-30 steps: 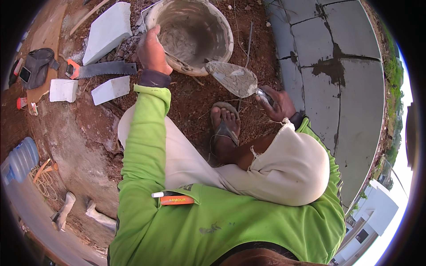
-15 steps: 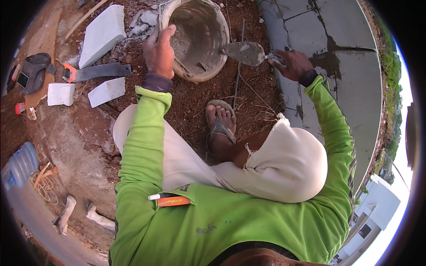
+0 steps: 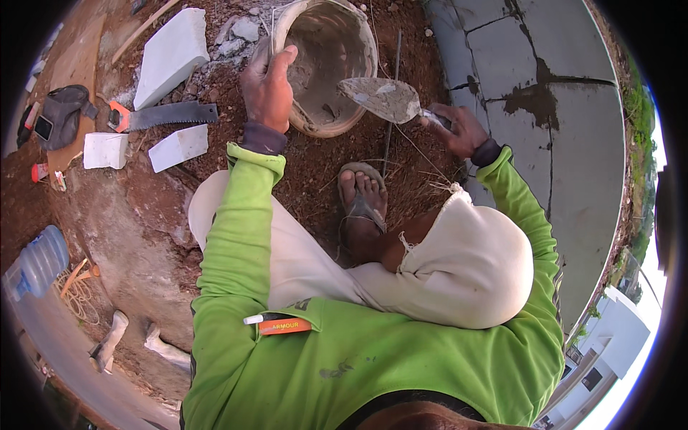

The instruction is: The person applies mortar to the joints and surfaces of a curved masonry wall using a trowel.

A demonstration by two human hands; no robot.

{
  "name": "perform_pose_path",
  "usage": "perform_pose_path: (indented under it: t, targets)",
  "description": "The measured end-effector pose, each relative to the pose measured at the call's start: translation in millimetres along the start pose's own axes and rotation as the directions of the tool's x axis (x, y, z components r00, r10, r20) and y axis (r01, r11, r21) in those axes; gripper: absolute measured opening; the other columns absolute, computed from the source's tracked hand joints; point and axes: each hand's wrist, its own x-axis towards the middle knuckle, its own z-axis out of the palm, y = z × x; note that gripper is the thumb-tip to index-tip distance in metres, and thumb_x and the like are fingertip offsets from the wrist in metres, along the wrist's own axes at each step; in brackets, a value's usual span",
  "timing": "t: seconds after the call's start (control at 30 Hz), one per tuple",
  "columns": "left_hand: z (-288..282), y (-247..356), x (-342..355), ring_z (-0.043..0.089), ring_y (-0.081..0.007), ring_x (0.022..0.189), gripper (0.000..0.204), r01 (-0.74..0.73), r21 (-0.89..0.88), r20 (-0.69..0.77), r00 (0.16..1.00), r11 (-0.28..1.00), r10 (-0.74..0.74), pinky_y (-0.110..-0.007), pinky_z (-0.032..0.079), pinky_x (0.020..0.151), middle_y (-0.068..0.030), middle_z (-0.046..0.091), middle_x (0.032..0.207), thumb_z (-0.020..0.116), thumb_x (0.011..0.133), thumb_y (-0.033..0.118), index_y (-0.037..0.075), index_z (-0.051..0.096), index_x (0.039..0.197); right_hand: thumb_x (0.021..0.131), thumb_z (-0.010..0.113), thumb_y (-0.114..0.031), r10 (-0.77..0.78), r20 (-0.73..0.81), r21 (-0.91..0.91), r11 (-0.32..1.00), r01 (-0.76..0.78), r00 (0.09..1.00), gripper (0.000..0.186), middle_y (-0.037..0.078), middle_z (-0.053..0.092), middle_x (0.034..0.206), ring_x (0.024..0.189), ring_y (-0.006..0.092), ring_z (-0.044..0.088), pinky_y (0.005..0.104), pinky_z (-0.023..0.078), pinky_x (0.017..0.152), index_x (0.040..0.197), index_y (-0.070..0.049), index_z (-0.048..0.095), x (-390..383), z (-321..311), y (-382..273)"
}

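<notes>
Two grips are holding: left hand point(image 3: 268, 90) clasping bucket point(image 3: 352, 44), right hand point(image 3: 462, 130) wrapping trowel point(image 3: 387, 99), seemingly scooping, with lifting needing steadiness.

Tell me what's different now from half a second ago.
Your right hand moved left and toward you, bringing the trowel from the bucket's right rim to partly over its mouth. Nothing was grabbed or released: the left hand still grips the bucket. The saw stayed put.

The top edge crops the bucket point(image 3: 331, 36); the right grip point(image 3: 462, 131) partly hides the trowel handle point(image 3: 435, 118).
</notes>
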Motion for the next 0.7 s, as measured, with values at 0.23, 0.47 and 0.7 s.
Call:
perform_pose_path:
  t: [0.23,0.47,0.7]
  targets:
    - [-2,-5,-1,0.056,-0.0136,0.097,0.031,0.036,0.048,0.104,0.994,0.998,-0.040,-0.029,0.044,0.088,-0.0035,0.065,0.104,0.064,0.091,0.017,-0.004,0.071,0.112,0.096,0.060,-0.050,-0.094,-0.025,-0.496,0.866,0.069,0.995,0.049,0.020,0.072,0.086,0.078,0.0404,0.070,0.0506,0.056,0.074,0.123,-0.011,0.068,44,-20,22]
    - [-8,-4,-1,0.060,-0.0107,0.094,0.033,-0.038,0.053,0.110,0.993,0.998,0.032,-0.025,0.044,0.088,-0.0030,0.070,0.101,0.069,0.091,0.020,-0.005,0.073,0.113,0.096,0.065,-0.042,-0.228,0.019,-0.086,0.970,0.229,0.973,0.038,0.021,0.071,0.083,0.076,0.0410,0.069,0.0495,0.056,0.070,0.111,-0.008,0.068,37,65,7]
    - [-11,-7,1,0.060,-0.0182,0.114,0.043,0.040,-0.034,0.092,0.995,0.999,-0.037,-0.030,0.043,0.103,-0.0130,0.067,0.124,0.063,0.095,0.018,-0.013,0.063,0.126,0.097,0.064,-0.041,-0.172,-0.034,0.397,0.901,0.171,0.984,0.039,0.019,0.068,0.081,0.073,0.0347,0.067,0.0438,0.052,0.070,0.106,-0.003,0.068,24,110,-36]
